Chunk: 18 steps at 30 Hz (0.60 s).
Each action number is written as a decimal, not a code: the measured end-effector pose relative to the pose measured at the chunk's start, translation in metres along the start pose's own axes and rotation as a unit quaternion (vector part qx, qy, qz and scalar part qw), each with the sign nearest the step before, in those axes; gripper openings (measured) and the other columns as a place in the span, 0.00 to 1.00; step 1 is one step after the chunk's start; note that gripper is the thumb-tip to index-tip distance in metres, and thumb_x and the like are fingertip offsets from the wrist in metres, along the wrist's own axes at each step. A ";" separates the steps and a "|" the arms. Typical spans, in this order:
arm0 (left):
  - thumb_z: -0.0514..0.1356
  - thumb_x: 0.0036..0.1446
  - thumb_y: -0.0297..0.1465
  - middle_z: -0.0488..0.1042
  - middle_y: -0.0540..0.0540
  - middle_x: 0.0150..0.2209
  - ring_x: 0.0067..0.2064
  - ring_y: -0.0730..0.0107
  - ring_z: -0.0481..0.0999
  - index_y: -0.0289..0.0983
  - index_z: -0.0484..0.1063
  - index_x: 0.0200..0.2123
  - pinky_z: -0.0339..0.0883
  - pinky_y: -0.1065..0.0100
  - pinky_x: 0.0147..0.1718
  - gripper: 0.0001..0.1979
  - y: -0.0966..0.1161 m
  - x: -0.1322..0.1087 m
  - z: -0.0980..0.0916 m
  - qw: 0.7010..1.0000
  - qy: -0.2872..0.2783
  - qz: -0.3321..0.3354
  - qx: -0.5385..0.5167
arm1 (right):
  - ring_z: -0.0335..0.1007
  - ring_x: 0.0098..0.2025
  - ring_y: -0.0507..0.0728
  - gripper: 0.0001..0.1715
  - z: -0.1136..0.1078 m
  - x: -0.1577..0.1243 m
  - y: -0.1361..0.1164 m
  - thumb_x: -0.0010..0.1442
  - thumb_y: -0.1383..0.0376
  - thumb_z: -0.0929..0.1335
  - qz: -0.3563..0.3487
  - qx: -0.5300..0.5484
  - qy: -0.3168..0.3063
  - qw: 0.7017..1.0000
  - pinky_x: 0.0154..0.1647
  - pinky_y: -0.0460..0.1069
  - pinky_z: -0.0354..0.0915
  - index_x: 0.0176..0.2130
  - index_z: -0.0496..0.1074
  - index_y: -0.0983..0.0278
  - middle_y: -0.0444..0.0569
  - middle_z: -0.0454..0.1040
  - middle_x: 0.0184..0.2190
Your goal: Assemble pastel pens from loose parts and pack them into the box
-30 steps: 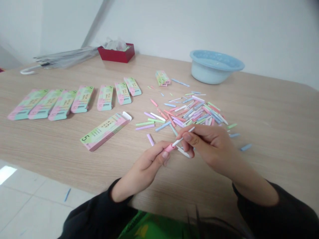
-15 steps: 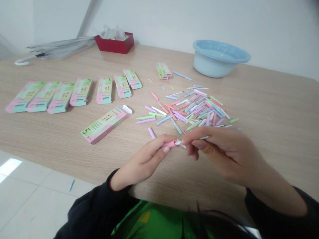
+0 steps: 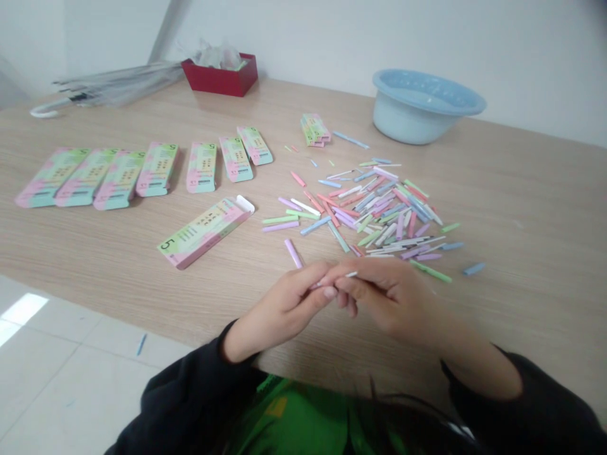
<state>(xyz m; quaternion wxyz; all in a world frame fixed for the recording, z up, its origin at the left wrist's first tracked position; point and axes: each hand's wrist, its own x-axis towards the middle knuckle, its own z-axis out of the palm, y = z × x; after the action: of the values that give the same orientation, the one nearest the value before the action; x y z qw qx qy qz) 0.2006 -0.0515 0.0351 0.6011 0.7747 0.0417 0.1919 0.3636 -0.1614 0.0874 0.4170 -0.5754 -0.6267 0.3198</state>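
Note:
My left hand (image 3: 291,302) is closed in a pinch on a small pink pen barrel, now almost wholly covered by fingers. Pressed against its fingertips, my right hand (image 3: 398,297) grips a thin white pen refill (image 3: 351,274), whose end pokes out above the forefinger. Where refill and barrel meet is hidden. Just beyond the hands spreads a loose heap of pastel pen parts (image 3: 379,205), with thin white refills among them. A purple tube (image 3: 293,253) lies closest to my left hand. To the left, a printed carton (image 3: 206,232) lies with its end flap open.
Several matching cartons (image 3: 202,167) form a row at the left, and a small stack of cartons (image 3: 315,129) lies farther back. Behind stand a blue basin (image 3: 417,120), a red box (image 3: 220,81) holding clear plastic, and a folded transparent umbrella (image 3: 123,87). A blue piece (image 3: 141,344) lies on the floor.
My right hand has moved left with the refill until its fingers meet my left hand's. The pink barrel, visible before, is now mostly covered. The view has shifted slightly.

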 end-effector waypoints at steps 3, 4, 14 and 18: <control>0.49 0.74 0.33 0.78 0.48 0.37 0.40 0.68 0.76 0.38 0.72 0.36 0.66 0.67 0.47 0.16 0.001 0.002 0.002 1.000 0.006 -0.021 -0.016 | 0.69 0.25 0.49 0.13 0.006 0.001 0.003 0.70 0.66 0.64 0.012 0.004 -0.002 1.000 0.29 0.45 0.64 0.34 0.75 0.63 0.42 0.74 0.24; 0.49 0.74 0.34 0.78 0.48 0.37 0.41 0.67 0.76 0.38 0.72 0.37 0.66 0.66 0.47 0.16 0.002 0.002 0.003 0.999 0.015 -0.031 -0.018 | 0.69 0.26 0.49 0.12 0.007 0.001 0.003 0.70 0.66 0.64 0.018 0.001 -0.006 1.000 0.30 0.45 0.64 0.35 0.75 0.63 0.41 0.74 0.25; 0.53 0.70 0.47 0.54 0.56 0.24 0.25 0.74 0.53 0.39 0.60 0.27 0.51 0.69 0.25 0.23 -0.011 -0.023 -0.003 0.972 0.161 -0.152 -0.076 | 0.71 0.29 0.53 0.14 -0.017 -0.027 0.047 0.69 0.61 0.65 0.131 -0.006 0.115 0.985 0.32 0.48 0.68 0.51 0.73 0.62 0.43 0.74 0.28; 0.54 0.69 0.50 0.53 0.57 0.23 0.23 0.75 0.52 0.40 0.59 0.27 0.48 0.69 0.22 0.23 -0.019 -0.025 0.004 0.956 0.185 -0.191 -0.127 | 0.74 0.30 0.56 0.12 -0.032 -0.036 0.071 0.65 0.60 0.67 0.165 -0.128 0.167 0.964 0.34 0.51 0.69 0.44 0.78 0.62 0.46 0.76 0.29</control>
<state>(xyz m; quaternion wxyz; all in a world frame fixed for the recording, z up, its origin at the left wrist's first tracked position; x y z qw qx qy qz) 0.1816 -0.0572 0.0101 0.7015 0.6206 0.2750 0.2171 0.4242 -0.1901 0.0332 0.3806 -0.7645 -0.4800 0.2006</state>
